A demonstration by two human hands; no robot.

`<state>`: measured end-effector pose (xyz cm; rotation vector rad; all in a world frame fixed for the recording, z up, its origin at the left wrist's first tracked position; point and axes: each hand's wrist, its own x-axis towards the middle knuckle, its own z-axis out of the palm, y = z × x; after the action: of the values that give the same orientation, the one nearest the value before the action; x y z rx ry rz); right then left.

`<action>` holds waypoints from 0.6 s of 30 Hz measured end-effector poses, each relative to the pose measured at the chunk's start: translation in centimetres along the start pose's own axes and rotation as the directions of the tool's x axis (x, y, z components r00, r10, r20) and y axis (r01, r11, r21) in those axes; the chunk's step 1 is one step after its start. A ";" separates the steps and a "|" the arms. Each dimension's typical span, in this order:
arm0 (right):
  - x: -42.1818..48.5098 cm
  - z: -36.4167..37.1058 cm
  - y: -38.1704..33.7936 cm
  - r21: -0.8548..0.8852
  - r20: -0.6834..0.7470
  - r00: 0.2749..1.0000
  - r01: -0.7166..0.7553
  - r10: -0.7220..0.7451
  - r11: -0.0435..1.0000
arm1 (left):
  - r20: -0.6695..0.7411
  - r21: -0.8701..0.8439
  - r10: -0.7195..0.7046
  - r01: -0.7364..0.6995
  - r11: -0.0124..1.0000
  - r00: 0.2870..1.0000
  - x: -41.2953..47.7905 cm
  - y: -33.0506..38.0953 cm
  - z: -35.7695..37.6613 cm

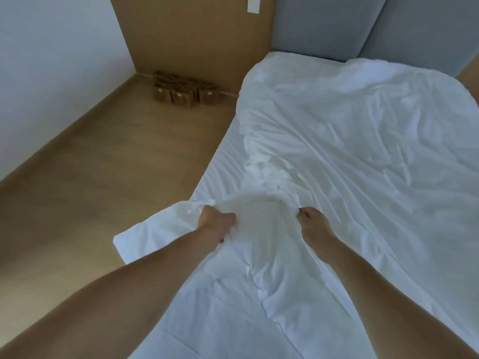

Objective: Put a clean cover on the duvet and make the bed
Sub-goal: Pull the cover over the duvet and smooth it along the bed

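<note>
The white cover (350, 151) lies spread and creased over most of the bed (220, 161), from the near edge to the grey headboard (324, 24) at the far end. Both bare arms reach forward over its near part.

The left hand (216, 224) is closed in a fist on the cover near the bed's left edge. Its fingers (228, 220) are curled tight round a bunched fold, and the cloth gathers into a twisted ridge just beyond the knuckles. To the left of this hand a loose corner (134, 242) of the cover sticks out flat past the bed's edge, above the floor (103, 164).

The right hand (312, 224) is to the right, at about the same depth, also closed. Its fingers (304, 212) are curled in and pinch the cloth at their far side. Whether much cloth lies inside the palm cannot be told.

Between the two hands the cover is raised in a soft, blurred hump, and tight creases fan out from it toward the far right. Nearer than the hands it lies under both forearms, in deeper folds.

Along the bed's left side, a strip of finely wrinkled bedding shows beside the cover's rumpled edge.

On the wooden floor, far left, brown paper bags (181, 92) stand in a cluster against the tan wall. A white plate (253, 4) is fixed high on that wall.
</note>
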<state>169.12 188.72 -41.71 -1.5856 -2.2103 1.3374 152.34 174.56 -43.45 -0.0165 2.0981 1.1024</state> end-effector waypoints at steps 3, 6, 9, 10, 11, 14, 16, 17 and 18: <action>-4.7 -0.4 -3.4 -0.008 0.110 0.984 0.140 -0.139 0.990 | 0.213 -0.110 -0.154 0.181 0.977 0.965 -8.5 -2.5 1.9; -11.1 -2.0 -4.9 -0.048 0.224 0.942 0.265 -0.248 0.963 | 0.438 -0.002 -0.186 0.207 0.978 0.879 -16.9 -6.4 5.2; -17.4 -4.5 -2.7 -0.117 0.317 0.912 0.309 -0.259 0.944 | 0.681 0.091 -0.121 0.080 0.993 0.723 -21.9 -10.3 6.7; -19.1 -5.4 -1.2 -0.136 0.328 0.913 0.298 -0.241 0.945 | 0.751 0.130 -0.123 0.038 0.991 0.648 -22.6 -11.5 6.5; -20.7 -6.2 0.4 -0.144 0.332 0.918 0.278 -0.218 0.950 | 0.798 0.177 -0.139 -0.007 0.984 0.586 -22.9 -12.5 5.7; -24.3 -6.5 5.0 -0.209 0.364 0.915 0.262 -0.174 0.942 | 0.788 0.277 -0.161 -0.110 0.955 0.594 -23.0 -13.6 2.4; -26.5 -4.5 7.4 -0.308 0.415 0.894 0.311 -0.168 0.899 | 0.652 0.301 -0.091 -0.147 0.942 0.753 -23.0 -13.0 0.1; -27.5 -3.1 8.5 -0.334 0.446 0.882 0.323 -0.154 0.885 | 0.565 0.289 -0.038 -0.154 0.945 0.824 -22.9 -12.4 -1.1; -28.4 -1.8 9.7 -0.338 0.478 0.870 0.311 -0.123 0.888 | 0.481 0.283 0.024 -0.181 0.942 0.876 -22.7 -11.7 -2.5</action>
<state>189.66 167.44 -36.62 -1.1344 -3.0117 1.3385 171.03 158.30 -36.67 0.4839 1.8140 0.7154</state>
